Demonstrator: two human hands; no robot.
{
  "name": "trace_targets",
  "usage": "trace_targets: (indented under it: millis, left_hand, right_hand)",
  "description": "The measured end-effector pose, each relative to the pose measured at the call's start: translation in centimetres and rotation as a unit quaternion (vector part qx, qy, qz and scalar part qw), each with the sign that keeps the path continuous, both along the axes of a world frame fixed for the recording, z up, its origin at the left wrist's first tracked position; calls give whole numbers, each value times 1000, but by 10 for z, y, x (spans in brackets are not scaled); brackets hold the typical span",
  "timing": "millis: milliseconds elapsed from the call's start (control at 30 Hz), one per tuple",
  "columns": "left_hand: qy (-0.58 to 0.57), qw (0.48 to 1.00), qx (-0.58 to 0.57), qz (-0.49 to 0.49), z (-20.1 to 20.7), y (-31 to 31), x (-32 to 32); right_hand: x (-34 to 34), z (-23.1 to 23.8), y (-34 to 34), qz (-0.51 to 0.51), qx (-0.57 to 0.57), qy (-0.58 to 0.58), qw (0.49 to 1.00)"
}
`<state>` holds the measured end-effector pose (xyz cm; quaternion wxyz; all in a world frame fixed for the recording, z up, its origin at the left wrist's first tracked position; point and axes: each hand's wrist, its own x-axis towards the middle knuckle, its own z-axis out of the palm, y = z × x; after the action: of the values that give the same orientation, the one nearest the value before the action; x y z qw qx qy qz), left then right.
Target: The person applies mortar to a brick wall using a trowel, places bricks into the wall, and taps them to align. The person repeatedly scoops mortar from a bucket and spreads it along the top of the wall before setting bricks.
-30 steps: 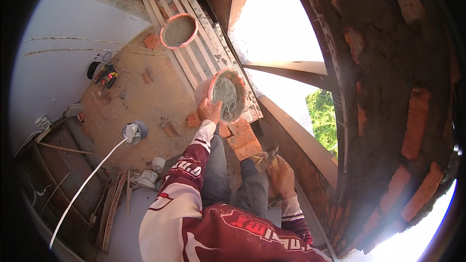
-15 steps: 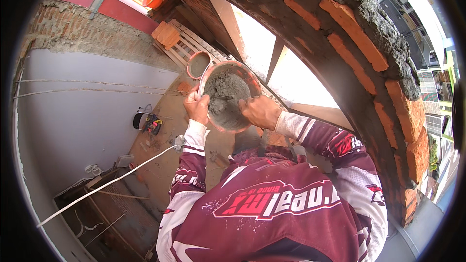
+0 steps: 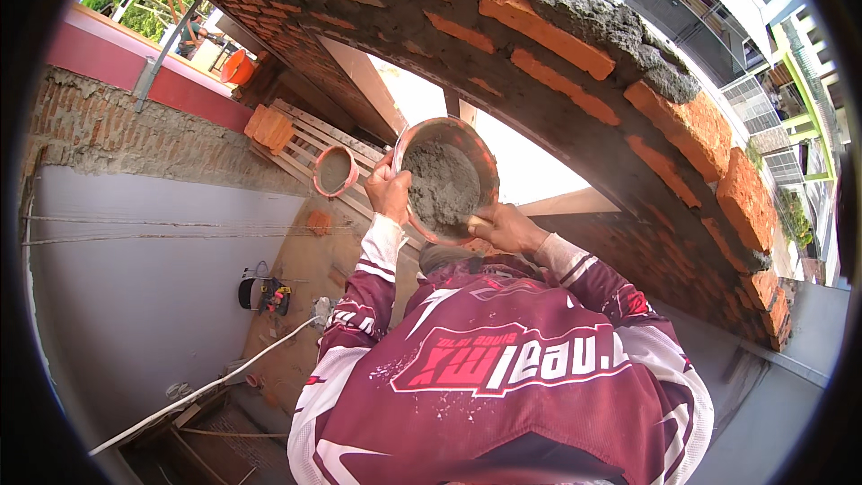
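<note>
A round reddish bucket (image 3: 493, 178) of wet grey mortar (image 3: 442, 181) is in front of me, its mouth facing up. My left hand (image 3: 389, 190) is closed on the bucket's left rim. At the lower right rim, my right hand (image 3: 509, 230) is closed round the pale handle of a trowel (image 3: 486, 213); its blade is out of sight, apparently in the mortar. Beyond and to the right curves a brick wall (image 3: 566, 85) with fresh mortar (image 3: 611, 22) along its top.
A smaller bucket (image 3: 318, 178) with grey contents stands by a slatted wooden platform (image 3: 314, 132) bearing stacked bricks (image 3: 269, 128). Far left are an orange bucket (image 3: 237, 67) and a person (image 3: 190, 36). Below lie a tool (image 3: 275, 295) and a white pole (image 3: 206, 386).
The bucket sits farther right in view, and the brick wall has shifted left as my view turned. The trowel blade, visible on the mortar before, no longer shows; my right hand is lower on the rim.
</note>
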<state>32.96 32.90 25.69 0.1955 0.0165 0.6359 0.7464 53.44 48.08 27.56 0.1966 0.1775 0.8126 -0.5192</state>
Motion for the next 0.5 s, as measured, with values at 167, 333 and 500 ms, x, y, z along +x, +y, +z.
trace_targets:
  millis: [167, 333, 500]
  left_hand:
    - [-59, 997, -3, -44, 4, 18, 4]
    - [69, 995, 42, -66, 20, 38, 18]
    - [111, 992, 45, -49, 29, 61, 27]
  right_hand:
    - [35, 25, 8, 36, 379, 201, 903]
    - [53, 46, 53, -34, 417, 74, 905]
    - [20, -1, 33, 12, 222, 45, 974]
